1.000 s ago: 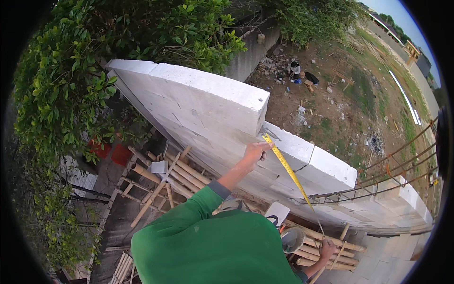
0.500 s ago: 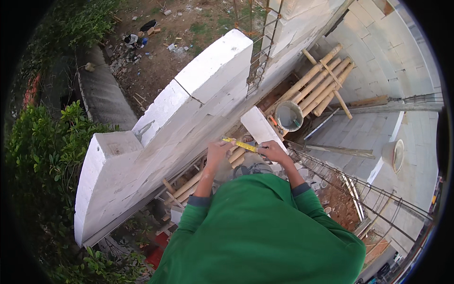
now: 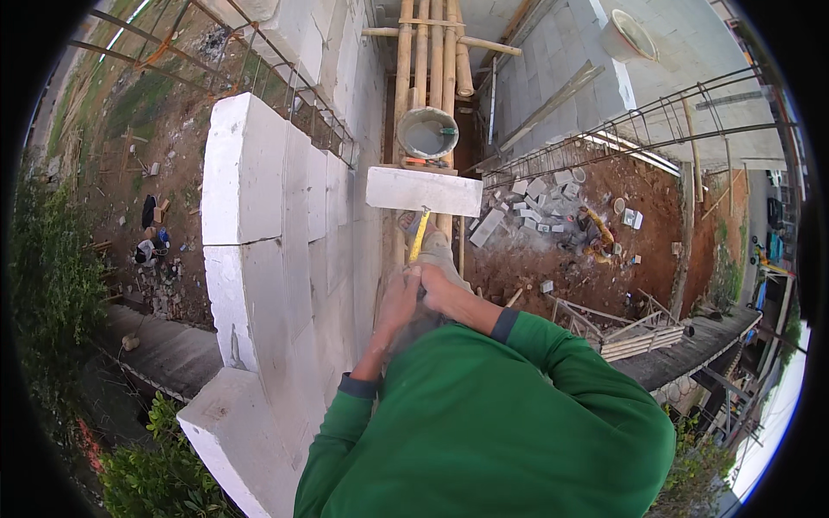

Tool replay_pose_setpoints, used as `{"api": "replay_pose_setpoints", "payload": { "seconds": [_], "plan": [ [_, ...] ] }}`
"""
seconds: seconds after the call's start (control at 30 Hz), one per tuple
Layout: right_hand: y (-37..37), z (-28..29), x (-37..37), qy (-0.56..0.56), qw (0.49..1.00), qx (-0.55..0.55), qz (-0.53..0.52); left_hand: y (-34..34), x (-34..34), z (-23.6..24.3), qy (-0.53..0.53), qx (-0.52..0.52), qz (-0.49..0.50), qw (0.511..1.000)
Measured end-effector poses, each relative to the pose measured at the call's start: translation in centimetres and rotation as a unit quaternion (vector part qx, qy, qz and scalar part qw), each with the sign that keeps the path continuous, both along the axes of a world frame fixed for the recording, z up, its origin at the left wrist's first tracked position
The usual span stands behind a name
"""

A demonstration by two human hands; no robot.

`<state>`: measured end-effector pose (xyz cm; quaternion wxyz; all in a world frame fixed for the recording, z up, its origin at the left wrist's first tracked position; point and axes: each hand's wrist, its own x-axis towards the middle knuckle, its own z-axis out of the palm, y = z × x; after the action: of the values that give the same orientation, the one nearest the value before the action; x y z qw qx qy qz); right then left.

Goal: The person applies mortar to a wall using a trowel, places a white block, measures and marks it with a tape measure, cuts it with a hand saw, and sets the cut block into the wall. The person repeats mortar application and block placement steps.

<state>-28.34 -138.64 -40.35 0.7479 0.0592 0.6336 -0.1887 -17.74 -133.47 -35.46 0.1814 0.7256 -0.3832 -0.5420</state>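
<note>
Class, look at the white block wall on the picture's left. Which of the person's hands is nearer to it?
Left. The left hand is just right of the white block wall; the right hand is farther right, beyond the left.

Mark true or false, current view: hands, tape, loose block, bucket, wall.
1. The left hand and right hand are together at the near end of the yellow tape measure. True.
2. The bucket is beyond the loose white block. True.
3. The tape measure is fully retracted. False: its blade extends toward the loose white block.
4. The block wall is on the person's left. True.
5. The loose white block is stacked atop the block wall. False: it lies right of it.
</note>
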Motion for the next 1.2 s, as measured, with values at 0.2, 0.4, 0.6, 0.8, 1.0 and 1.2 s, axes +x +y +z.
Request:
{"api": "replay_pose_setpoints", "payload": {
  "seconds": [0.2, 0.4, 0.6, 0.8, 1.0, 1.2],
  "plan": [
    [5.9, -1.9, -1.4, -0.057, 0.996, -0.01, -0.072, 3.3, -0.3, -3.0, 0.041, -0.019, -0.047, 0.998],
    [7.6, -3.7, -2.4, -0.076, 0.984, 0.008, -0.16, 2.3, -0.8, -2.7, 0.013, 0.013, -0.117, 0.993],
    [5.2, -7.6, -4.9, 0.015, 0.99, -0.134, -0.052, -3.0, -1.2, -4.1, 0.096, 0.101, -0.079, 0.987],
    [-1.3, -7.8, -6.2, 0.051, 0.986, -0.15, 0.045, -5.5, -0.5, -13.9, 0.119, 0.041, 0.014, 0.992],
    [-6.6, -13.5, -6.5, 0.18, 0.882, -0.306, 0.311, -7.9, -0.4, -21.7, 0.172, 0.093, 0.088, 0.977],
    [-10.7, -32.2, -7.3, 0.215, 0.806, -0.358, 0.42, -12.7, 2.6, -33.2, 0.249, 0.133, 0.287, 0.915]
  ]
}}
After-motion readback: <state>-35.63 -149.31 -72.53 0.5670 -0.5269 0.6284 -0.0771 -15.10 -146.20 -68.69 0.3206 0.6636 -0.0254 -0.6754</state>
